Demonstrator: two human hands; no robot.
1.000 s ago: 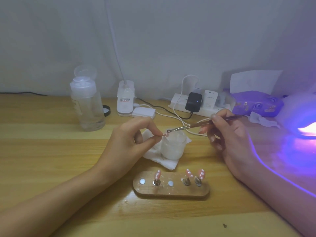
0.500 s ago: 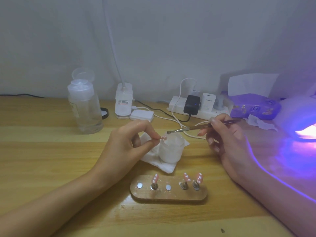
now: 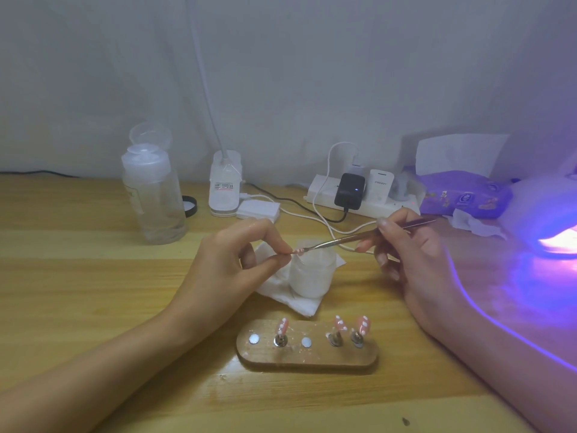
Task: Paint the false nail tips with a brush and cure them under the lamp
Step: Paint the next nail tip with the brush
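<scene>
I pinch a small nail tip (image 3: 297, 252) between the thumb and forefinger of my left hand (image 3: 231, 260), just above the near rim of a cloudy white jar (image 3: 312, 276) that stands on a folded tissue (image 3: 299, 303). The tip is pink with white dots along it. It lies almost level and its free end points right, toward the brush (image 3: 343, 239).

My right hand (image 3: 415, 264) grips the brush like a pen, thumb and forefinger curled round the thin metal handle. Its long axis runs from upper right down to lower left, and the fine end appears to touch the nail tip.

Nearer to me, a wooden stand (image 3: 307, 357) lies flat on the table (image 3: 93, 292). Three more pink tips (image 3: 338, 323) with white dots stand upright on its pegs, one left of middle and two close together at the right.

The lamp (image 3: 543, 210) sits at the far right, well apart from my hands, glowing purple.
</scene>
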